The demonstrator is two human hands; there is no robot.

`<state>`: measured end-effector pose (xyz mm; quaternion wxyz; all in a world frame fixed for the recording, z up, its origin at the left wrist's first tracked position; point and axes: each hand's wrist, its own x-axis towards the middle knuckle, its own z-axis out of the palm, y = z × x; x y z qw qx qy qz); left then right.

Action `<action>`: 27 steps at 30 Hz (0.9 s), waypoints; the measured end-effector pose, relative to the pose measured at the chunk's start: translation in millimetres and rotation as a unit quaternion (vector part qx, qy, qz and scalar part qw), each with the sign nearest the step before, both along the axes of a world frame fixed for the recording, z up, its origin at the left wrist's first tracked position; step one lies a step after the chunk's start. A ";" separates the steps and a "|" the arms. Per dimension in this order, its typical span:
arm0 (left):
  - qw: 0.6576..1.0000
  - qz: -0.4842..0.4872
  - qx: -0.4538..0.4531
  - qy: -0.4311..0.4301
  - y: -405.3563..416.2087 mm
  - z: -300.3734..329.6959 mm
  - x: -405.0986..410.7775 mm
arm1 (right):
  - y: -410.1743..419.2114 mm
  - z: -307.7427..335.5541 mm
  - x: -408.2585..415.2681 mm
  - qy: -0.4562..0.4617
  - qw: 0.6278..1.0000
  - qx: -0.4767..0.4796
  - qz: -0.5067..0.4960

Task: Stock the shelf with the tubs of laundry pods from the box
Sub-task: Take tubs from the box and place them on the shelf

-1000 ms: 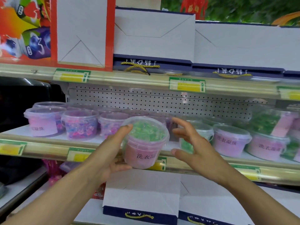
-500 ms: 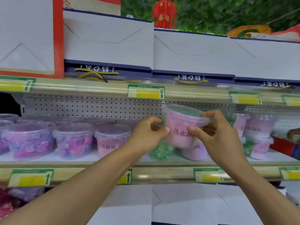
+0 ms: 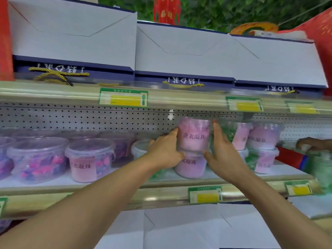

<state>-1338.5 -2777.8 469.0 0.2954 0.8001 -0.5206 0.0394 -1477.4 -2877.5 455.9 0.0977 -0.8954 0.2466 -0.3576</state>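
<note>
Green tub (image 3: 323, 169) at shelf's (image 3: 107, 182) right end: blurred, cut by frame edge. Left hand (image 3: 164, 152) hides lower tub's (image 3: 191, 165) label start.

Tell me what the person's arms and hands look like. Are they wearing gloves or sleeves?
No gloves and no sleeves in view. Both forearms are bare right down to the picture's edge, and the left hand and right hand are bare too. I see no watch, bracelet or ring, though the picture is a bit blurry.

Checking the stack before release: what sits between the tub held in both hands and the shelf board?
In the head view, the held tub sits directly above another pink-labelled tub, which stands on the shelf board. Left hand and right hand flank it.
</note>
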 end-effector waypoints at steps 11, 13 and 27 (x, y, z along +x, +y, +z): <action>0.984 0.126 0.046 -0.115 2.2 -3.5 -20.6 | 6.3 -19.8 -28.4 -0.034 0.996 -0.080 0.027; 0.986 0.107 -0.015 -0.129 15.1 -10.6 -36.3 | 12.5 -30.8 -39.0 -0.028 0.995 -0.089 0.046; 0.971 0.170 0.121 0.120 111.6 -214.9 -134.3 | 44.4 -211.2 -91.7 0.261 0.946 0.046 0.188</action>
